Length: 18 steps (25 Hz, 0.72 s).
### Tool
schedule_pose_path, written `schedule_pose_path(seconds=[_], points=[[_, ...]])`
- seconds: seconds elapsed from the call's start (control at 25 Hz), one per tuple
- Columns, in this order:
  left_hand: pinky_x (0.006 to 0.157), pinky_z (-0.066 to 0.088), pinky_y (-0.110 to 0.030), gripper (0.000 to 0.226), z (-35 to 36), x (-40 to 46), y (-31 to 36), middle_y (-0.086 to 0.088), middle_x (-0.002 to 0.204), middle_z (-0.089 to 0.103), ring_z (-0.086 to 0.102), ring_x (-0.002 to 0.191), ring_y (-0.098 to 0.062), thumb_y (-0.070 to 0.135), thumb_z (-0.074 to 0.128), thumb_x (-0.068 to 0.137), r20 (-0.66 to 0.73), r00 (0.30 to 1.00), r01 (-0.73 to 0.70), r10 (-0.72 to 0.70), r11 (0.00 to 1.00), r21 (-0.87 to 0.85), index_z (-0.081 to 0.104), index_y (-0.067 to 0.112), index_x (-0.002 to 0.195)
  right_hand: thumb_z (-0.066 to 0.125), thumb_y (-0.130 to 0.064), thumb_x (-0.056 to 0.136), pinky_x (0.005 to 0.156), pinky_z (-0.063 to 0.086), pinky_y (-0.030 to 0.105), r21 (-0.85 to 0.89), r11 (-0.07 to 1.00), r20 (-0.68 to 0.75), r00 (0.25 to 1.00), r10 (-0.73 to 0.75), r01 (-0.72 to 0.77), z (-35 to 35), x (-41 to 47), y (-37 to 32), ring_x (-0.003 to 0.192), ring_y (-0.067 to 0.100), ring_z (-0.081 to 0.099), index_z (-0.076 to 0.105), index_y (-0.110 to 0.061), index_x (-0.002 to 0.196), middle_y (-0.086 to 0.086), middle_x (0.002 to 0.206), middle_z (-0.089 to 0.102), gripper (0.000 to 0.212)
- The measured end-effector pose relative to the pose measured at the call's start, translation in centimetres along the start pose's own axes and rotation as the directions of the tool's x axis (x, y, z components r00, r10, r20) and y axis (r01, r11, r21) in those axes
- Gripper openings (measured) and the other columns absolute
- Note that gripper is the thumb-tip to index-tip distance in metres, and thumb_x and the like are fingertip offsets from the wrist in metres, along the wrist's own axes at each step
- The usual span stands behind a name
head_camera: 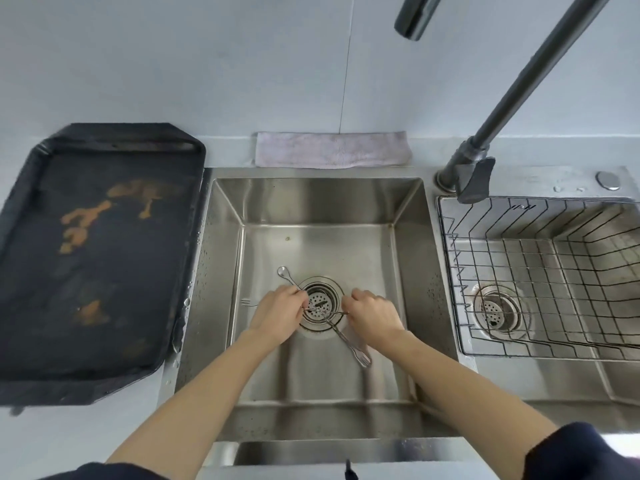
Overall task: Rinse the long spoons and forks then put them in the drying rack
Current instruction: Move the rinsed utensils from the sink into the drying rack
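Both my hands are down on the floor of the steel sink [228, 237], either side of its drain [320, 308]. My left hand [278, 311] pinches the thin handle of a long spoon [284, 273], whose bowl points to the far left. A long fork [246, 301] sticks out left of that hand with its tines at the sink wall. My right hand [372, 315] closes on a thin handle that crosses the drain. Two more long forks [358, 355] lie diagonally from the drain towards the front right, tines near my right wrist. The wire drying rack [533, 271] sits in the right basin.
A dark, stained baking tray [93, 254] fills the counter to the left. A folded grey cloth [330, 148] lies behind the sink. The dark tap [519, 84] rises from the divider, with its spout [414, 19] high above the sink; no water runs.
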<state>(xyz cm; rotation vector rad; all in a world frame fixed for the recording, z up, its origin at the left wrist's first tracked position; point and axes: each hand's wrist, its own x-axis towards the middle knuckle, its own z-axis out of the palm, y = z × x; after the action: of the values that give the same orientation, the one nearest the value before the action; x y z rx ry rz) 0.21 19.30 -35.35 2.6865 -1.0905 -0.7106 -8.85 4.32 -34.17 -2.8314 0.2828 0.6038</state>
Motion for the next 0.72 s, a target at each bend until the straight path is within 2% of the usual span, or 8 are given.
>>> schedule_pose_path(seconds=[0.28, 0.48, 0.64, 0.72], points=[[0.089, 0.046, -0.034, 0.024, -4.4, -2.0, 2.3, -0.006, 0.112, 0.063, 0.054, 0.111, -0.023, 0.013, 0.045, 0.091, -0.162, 0.987, -0.022, 0.026, 0.999, 0.024, 0.063, 0.013, 0.108, 0.041, -0.005, 0.092, 0.079, 0.049, 0.041, -0.024, 1.000, -0.195, 0.981, -0.017, 0.012, -4.0, -2.1, 0.4, 0.108, 0.032, 0.055, 0.056, -0.006, 0.110, 0.013, 0.113, 0.057, 0.023], [0.084, 0.047, -0.034, 0.024, -6.7, -3.1, 4.8, -0.004, 0.113, 0.061, 0.055, 0.107, -0.022, 0.016, 0.044, 0.093, -0.223, 0.971, -0.065, 0.080, 0.995, 0.074, 0.062, 0.015, 0.109, 0.047, -0.003, 0.090, 0.074, 0.050, 0.039, -0.034, 0.999, -0.328, 0.944, -0.020, 0.010, -5.8, -4.4, 1.8, 0.103, 0.032, 0.056, 0.057, -0.005, 0.105, 0.012, 0.107, 0.058, 0.019], [0.081, 0.047, -0.031, 0.023, -8.0, -3.6, 7.5, -0.001, 0.112, 0.062, 0.057, 0.106, -0.021, 0.019, 0.044, 0.093, -0.265, 0.956, -0.098, 0.125, 0.989, 0.115, 0.063, 0.017, 0.108, 0.050, -0.002, 0.088, 0.067, 0.044, 0.037, -0.035, 0.999, -0.422, 0.906, -0.014, -0.001, -6.9, -6.7, 3.5, 0.102, 0.033, 0.056, 0.059, -0.004, 0.101, 0.014, 0.105, 0.060, 0.016], [0.079, 0.048, -0.030, 0.021, -8.5, -3.5, 9.0, -0.001, 0.109, 0.064, 0.059, 0.103, -0.020, 0.022, 0.047, 0.093, -0.292, 0.945, -0.109, 0.146, 0.984, 0.138, 0.064, 0.018, 0.104, 0.048, -0.002, 0.089, 0.069, 0.045, 0.038, -0.035, 0.999, -0.443, 0.897, 0.003, -0.020, -7.4, -7.9, 4.8, 0.103, 0.031, 0.055, 0.059, -0.005, 0.101, 0.012, 0.106, 0.060, 0.016]])
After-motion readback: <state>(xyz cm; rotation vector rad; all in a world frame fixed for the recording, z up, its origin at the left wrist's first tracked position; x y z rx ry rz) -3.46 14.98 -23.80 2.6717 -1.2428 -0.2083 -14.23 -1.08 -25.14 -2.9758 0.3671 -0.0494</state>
